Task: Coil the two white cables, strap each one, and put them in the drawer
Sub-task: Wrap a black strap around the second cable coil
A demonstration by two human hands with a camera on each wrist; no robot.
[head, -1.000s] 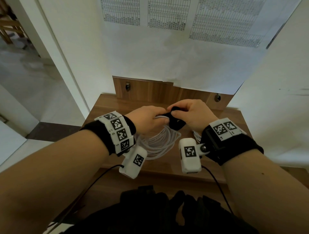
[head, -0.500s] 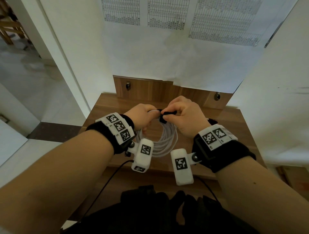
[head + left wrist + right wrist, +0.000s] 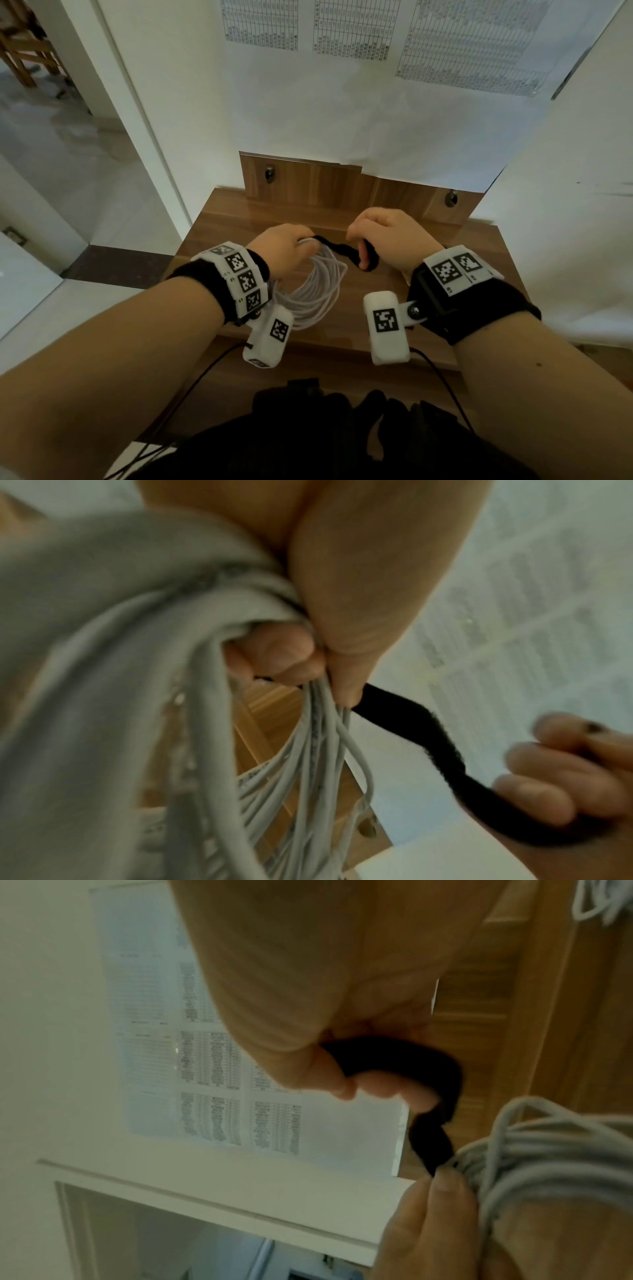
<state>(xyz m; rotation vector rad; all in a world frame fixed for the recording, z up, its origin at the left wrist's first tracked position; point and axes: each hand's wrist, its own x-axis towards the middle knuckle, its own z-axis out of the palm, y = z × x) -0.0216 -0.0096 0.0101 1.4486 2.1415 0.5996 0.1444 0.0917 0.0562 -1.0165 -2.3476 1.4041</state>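
A coiled white cable [image 3: 317, 291] hangs from my left hand [image 3: 286, 251] above the wooden table [image 3: 445, 291]. My left fingers [image 3: 346, 647] pinch the top of the coil [image 3: 212, 723] together with one end of a black strap [image 3: 337, 247]. My right hand [image 3: 383, 236] grips the strap's other end and holds it out to the right of the coil. The strap [image 3: 431, 748] runs between the two hands. In the right wrist view the strap [image 3: 424, 1096] curls round my right fingers. A second white cable [image 3: 596, 904] lies on the wood, mostly out of frame.
The table is small, with a wooden back panel [image 3: 342, 186] against a white wall hung with printed sheets [image 3: 352, 31]. A doorway opens onto a tiled floor [image 3: 68, 144] at the left. A dark garment [image 3: 325, 431] lies below the table's front edge.
My hands were close together at the top of the coil. They have now drawn apart, and the right hand has pulled the black strap out to the right.
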